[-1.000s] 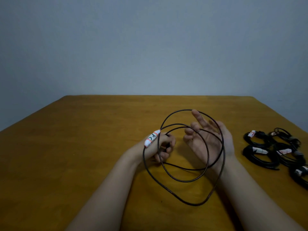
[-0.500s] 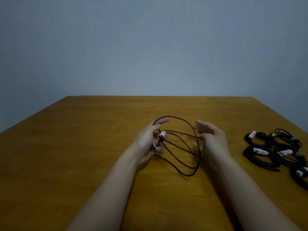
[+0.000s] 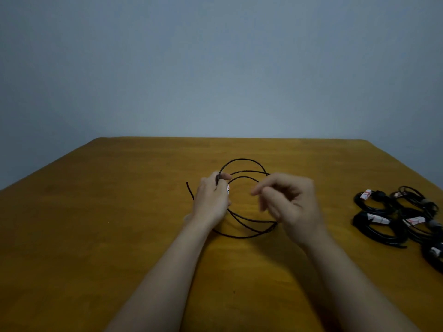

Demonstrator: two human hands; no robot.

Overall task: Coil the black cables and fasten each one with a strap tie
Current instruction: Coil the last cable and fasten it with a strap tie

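Observation:
On the wooden table [image 3: 115, 219] a thin black cable [image 3: 242, 160] is gathered into several loose loops between my hands. My left hand [image 3: 211, 200] grips the left side of the loops, and a white strap tie [image 3: 227, 189] with red print shows at its fingers. A free cable end [image 3: 189, 189] sticks out to the left of that hand. My right hand [image 3: 290, 202] has its fingers curled at the right side of the coil, where the loops run in under it. How the strands lie inside the right hand is hidden.
Several coiled black cables [image 3: 376, 204] with white and red strap ties lie grouped at the table's right edge. A plain grey wall stands behind the table.
The wide loops have been drawn into a smaller coil. My left hand turned palm down over the coil's left side, and my right hand's fingers went from straight to curled at the right side.

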